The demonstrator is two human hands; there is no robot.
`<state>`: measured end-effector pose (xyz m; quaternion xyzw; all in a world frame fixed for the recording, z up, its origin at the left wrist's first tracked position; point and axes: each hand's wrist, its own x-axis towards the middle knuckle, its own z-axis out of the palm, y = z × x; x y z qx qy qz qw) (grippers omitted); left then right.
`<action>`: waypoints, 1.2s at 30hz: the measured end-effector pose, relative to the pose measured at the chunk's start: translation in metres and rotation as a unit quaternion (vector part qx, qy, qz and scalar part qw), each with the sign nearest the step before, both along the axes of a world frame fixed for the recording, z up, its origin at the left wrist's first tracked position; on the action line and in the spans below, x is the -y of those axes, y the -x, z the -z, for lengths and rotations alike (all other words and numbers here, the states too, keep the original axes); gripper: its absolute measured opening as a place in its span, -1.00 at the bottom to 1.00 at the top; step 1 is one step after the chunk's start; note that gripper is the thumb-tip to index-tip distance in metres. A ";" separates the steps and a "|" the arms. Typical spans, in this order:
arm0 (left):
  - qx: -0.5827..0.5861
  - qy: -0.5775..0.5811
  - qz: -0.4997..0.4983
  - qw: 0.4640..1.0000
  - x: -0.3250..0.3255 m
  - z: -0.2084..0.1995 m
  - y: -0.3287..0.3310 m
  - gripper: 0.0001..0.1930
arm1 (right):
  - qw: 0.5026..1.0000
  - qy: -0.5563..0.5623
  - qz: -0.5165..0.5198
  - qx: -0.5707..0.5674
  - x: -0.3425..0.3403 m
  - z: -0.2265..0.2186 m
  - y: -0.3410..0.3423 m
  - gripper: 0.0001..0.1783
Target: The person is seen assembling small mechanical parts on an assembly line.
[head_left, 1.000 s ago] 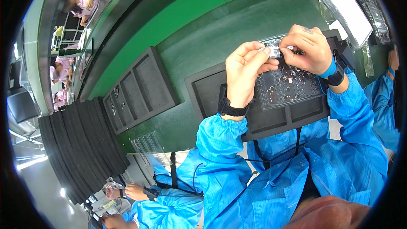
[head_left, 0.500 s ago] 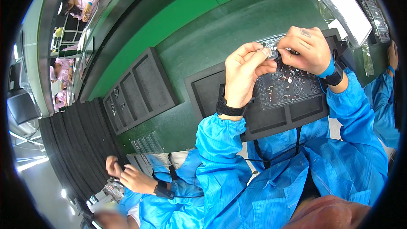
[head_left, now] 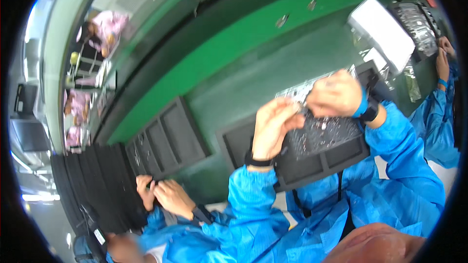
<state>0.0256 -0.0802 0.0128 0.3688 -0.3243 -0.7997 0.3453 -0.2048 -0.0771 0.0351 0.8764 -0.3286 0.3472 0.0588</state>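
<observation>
My left hand (head_left: 274, 125) is closed in a pinch, thumb against fingers, on a small silvery part (head_left: 302, 105). My right hand (head_left: 337, 95) meets it there, its fingertips pinched at the same part; whatever else they hold is hidden and blurred. Beneath both hands lies a clear plastic tray (head_left: 324, 137) with many tiny parts in moulded pockets. That tray rests on a black compartmented tray (head_left: 298, 179). Another clear sheet with small shiny pieces (head_left: 291, 91) shows just beyond my fingers.
A second black compartmented tray (head_left: 168, 134) stands to the left, with a few small metal pieces. A white box or pad (head_left: 382, 33) lies at the far right, by a tray of parts (head_left: 415, 27). Co-workers' hands (head_left: 171, 197) (head_left: 442, 63) are at both sides.
The whole view has shifted and blurred, with my hands appearing lower. They stay together at the small part. The left co-worker's hands have come nearer the left black tray.
</observation>
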 end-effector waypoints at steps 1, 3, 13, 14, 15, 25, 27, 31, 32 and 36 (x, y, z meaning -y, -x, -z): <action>0.006 -0.006 -0.011 1.000 -0.002 0.000 -0.003 -0.83 | 1.000 0.010 -0.005 0.019 0.002 0.005 -0.004 -0.77; 0.011 -0.015 -0.022 1.000 -0.008 0.000 -0.004 -0.81 | 0.999 0.012 -0.011 0.028 0.000 0.010 -0.004 -0.78; 0.107 0.135 -0.116 0.978 -0.022 -0.007 0.010 -0.88 | 0.985 -0.136 0.003 0.108 -0.004 0.015 -0.007 -0.91; 0.117 0.128 -0.120 0.977 -0.022 -0.007 0.011 -0.88 | 0.983 -0.144 -0.004 0.116 -0.003 0.012 -0.006 -0.91; 0.115 0.138 -0.119 0.976 -0.021 -0.007 0.011 -0.86 | 0.979 -0.158 0.000 0.128 -0.002 0.011 -0.005 -0.91; 0.130 0.170 -0.107 0.971 -0.018 -0.010 0.014 -0.85 | 0.964 -0.210 0.022 0.162 0.002 0.000 -0.007 -0.90; 0.131 0.174 -0.109 0.970 -0.020 -0.007 0.013 -0.85 | 0.963 -0.209 0.029 0.167 0.003 0.001 -0.007 -0.89; 0.129 0.199 -0.103 0.966 -0.023 -0.001 0.017 -0.84 | 0.961 -0.221 0.020 0.167 -0.001 0.004 -0.005 -0.89; 0.133 0.207 -0.100 0.964 -0.024 0.004 0.017 -0.84 | 0.962 -0.216 0.018 0.168 -0.002 0.005 -0.004 -0.89; 0.125 0.215 -0.106 0.963 -0.025 0.004 0.016 -0.84 | 0.958 -0.240 0.013 0.159 -0.002 0.007 -0.006 -0.89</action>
